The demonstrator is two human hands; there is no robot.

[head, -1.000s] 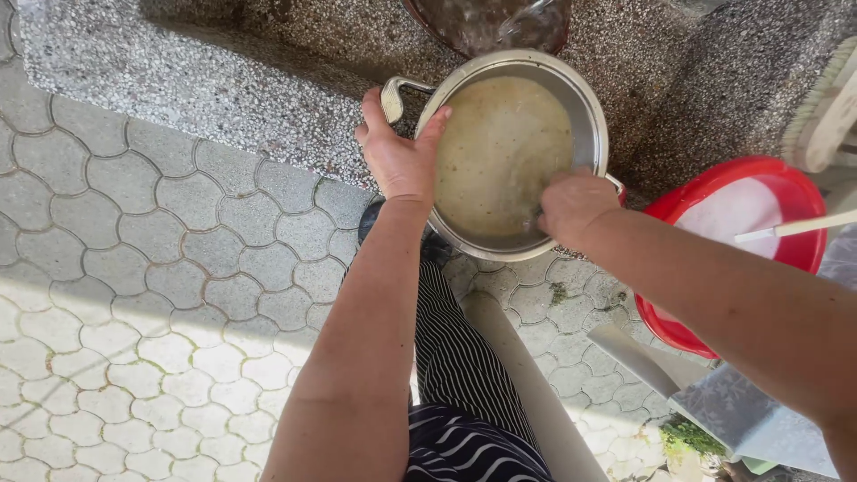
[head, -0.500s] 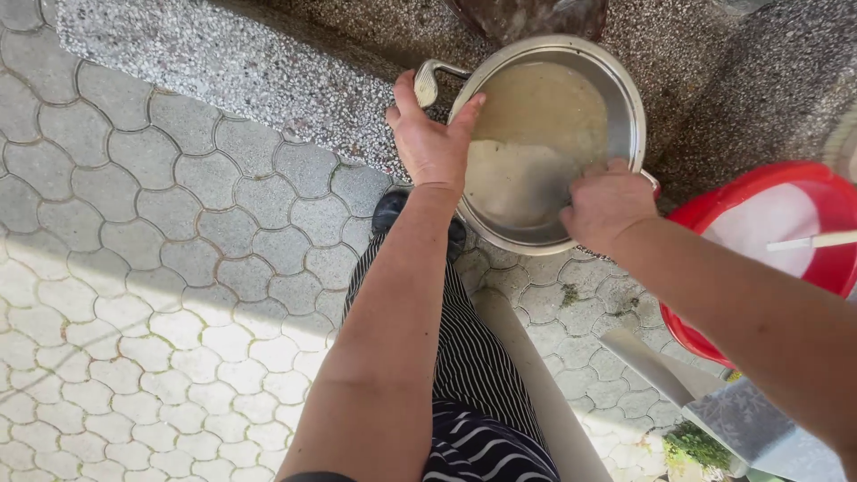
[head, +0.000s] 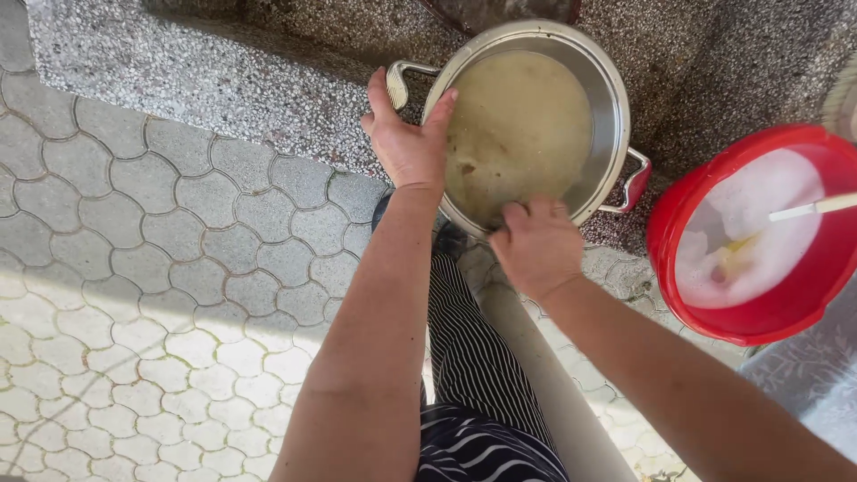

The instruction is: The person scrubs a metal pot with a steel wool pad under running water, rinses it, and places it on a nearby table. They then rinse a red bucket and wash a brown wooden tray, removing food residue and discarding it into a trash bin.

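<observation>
Head view: a steel pot (head: pixel 607 98) sits in the upper middle of the frame, tilted toward the camera over a speckled stone step (head: pixel 223 71), with murky yellowish water covering most of its inside. The left hand (head: pixel 406 143) is clamped on the pot's left rim, thumb outside and fingers curled over the edge, just beside a loop handle (head: pixel 399 78). The right hand (head: pixel 536 245) has its grip closed on the near rim, fingers bent over the lip. The pot looks stiff and hard, probably heavy with the liquid sloshing, and its wet metal likely slippery; the two side handles, one at the left and one at the right (head: pixel 632 178), seem the surest places to hold. A red basin (head: pixel 759 312) of sudsy water stands at the right, apart from the pot, with a pale stick (head: pixel 817 207) resting in it
</observation>
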